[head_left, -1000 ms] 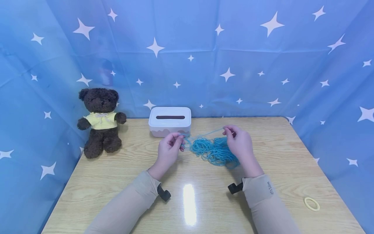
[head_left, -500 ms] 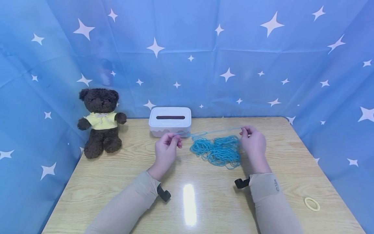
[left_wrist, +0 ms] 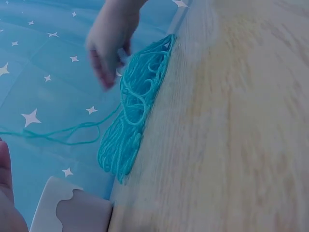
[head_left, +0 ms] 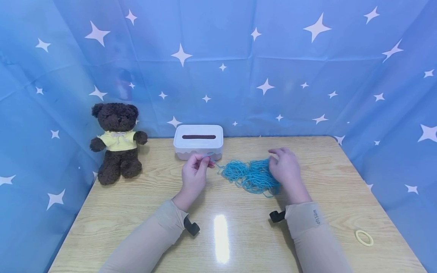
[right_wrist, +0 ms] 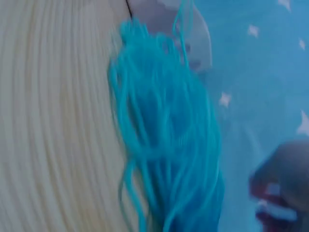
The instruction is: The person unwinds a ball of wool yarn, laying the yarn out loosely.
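A loose bundle of turquoise yarn (head_left: pixel 252 177) lies on the table between the two hands. My left hand (head_left: pixel 194 176) pinches a strand between thumb and fingertips, just in front of the white box. In the left wrist view that strand (left_wrist: pixel 89 124) runs from the bundle toward the left hand (left_wrist: pixel 6 193), forming a narrow loop. Over the right end of the bundle hovers my right hand (head_left: pixel 286 168), its fingers loosely bent with no strand visible between them. The right wrist view shows this hand (right_wrist: pixel 285 183) blurred, beside the bundle (right_wrist: pixel 169 130).
A white tissue box (head_left: pixel 198 142) with a slot on top stands at the table's back edge. To its left sits a brown teddy bear (head_left: pixel 118 142) in a yellow top. A pale yellow ring (head_left: pixel 364 238) lies near the right edge of the table (head_left: pixel 246 227).
My right hand drew a strand out to the right, then let it go and came back left over the bundle. The stretched strand has slackened. My left hand shifted slightly, still pinching yarn.
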`<state>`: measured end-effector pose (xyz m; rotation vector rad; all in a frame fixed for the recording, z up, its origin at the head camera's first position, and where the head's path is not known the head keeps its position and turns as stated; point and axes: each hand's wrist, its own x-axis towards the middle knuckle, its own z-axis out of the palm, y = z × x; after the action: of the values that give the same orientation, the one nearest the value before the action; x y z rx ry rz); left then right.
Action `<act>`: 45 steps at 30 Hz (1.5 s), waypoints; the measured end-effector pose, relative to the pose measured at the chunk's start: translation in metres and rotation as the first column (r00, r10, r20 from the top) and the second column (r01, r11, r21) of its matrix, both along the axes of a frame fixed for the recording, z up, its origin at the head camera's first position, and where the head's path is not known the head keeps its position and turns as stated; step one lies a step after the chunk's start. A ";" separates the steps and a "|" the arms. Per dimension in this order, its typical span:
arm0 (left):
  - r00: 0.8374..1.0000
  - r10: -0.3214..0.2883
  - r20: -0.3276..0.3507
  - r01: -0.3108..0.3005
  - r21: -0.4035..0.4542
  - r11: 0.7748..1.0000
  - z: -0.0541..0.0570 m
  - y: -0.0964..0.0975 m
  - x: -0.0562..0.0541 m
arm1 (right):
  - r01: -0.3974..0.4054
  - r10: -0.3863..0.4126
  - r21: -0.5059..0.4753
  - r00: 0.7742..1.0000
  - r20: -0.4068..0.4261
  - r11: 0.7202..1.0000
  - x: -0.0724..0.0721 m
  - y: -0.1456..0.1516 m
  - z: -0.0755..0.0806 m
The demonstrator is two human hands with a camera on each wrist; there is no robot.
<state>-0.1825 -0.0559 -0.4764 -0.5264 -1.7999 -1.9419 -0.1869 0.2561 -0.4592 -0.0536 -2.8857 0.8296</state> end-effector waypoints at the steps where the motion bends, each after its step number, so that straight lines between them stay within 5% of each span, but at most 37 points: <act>1: 1.000 -0.005 -0.011 0.005 0.003 1.000 0.001 0.000 0.000 | -0.069 0.069 -0.022 0.997 -0.024 0.997 0.001 -0.008 0.002; 6: 0.998 -0.014 -0.055 0.015 0.022 1.000 0.004 -0.001 0.001 | -0.387 0.389 -0.084 0.921 -0.001 0.918 0.007 -0.047 0.004; 8: 0.998 -0.014 -0.060 0.016 0.028 0.999 0.006 -0.002 0.001 | -0.439 0.440 -0.046 0.898 0.021 0.897 0.009 -0.059 0.001; 11: 0.998 -0.017 -0.060 0.019 0.035 0.999 0.006 -0.003 0.000 | -0.442 0.442 0.044 0.897 0.002 0.896 0.010 -0.070 -0.005; 15: 0.999 -0.017 -0.050 0.019 0.046 0.999 0.007 -0.004 -0.001 | -0.379 0.386 0.100 0.920 -0.064 0.920 0.011 -0.070 -0.008; 20: 1.000 0.023 -0.020 -0.023 0.039 0.999 0.008 -0.005 -0.001 | -0.303 0.307 0.059 0.947 -0.092 0.951 0.007 -0.058 -0.002; 26: 0.997 0.067 0.036 -0.068 0.028 0.997 0.008 -0.007 -0.001 | -0.122 0.122 0.012 0.989 -0.086 0.992 0.005 -0.034 0.006; 34: 0.993 0.094 0.065 -0.096 0.036 0.995 0.009 -0.006 -0.002 | 0.142 -0.152 -0.075 0.978 -0.140 0.987 0.000 0.001 0.007; 39: 0.994 0.094 0.051 -0.096 0.047 0.994 0.010 -0.006 -0.001 | 0.269 -0.274 -0.093 0.961 -0.035 0.958 -0.002 0.023 -0.001; 45: 0.996 0.069 0.050 -0.072 0.042 0.997 0.010 -0.007 -0.001 | 0.243 -0.241 0.007 0.957 0.161 0.970 -0.007 0.035 -0.011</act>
<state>-0.1834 -0.0630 -0.4668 -0.3996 -1.7768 -1.9565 -0.1944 0.2913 -0.4703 -0.4873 -2.9375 0.8315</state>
